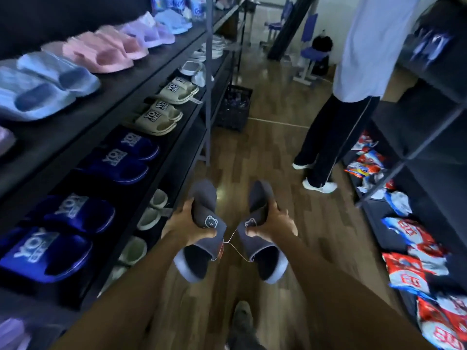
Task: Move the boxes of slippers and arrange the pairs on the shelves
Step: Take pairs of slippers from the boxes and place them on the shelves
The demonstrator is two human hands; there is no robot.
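- Slippers (204, 210), dark grey with a little bear, are close to us at 6 o'clock, joined by a thin string (231, 242).
- Our left hand (184, 224) grips one and our right hand (275, 223) grips the other.
- We think we are carrying this pair to its spot.
- Next we likely must pull the string off and turn to 9 o'clock, where the shelves (141, 72) hold blue slippers (121, 160).
- Far off at 1 o'clock, another person (353, 72) stands.

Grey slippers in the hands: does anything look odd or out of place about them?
Yes. A thin string ties the left slipper to the right slipper, stretched between them while the left hand and right hand hold them apart. No damage shows.
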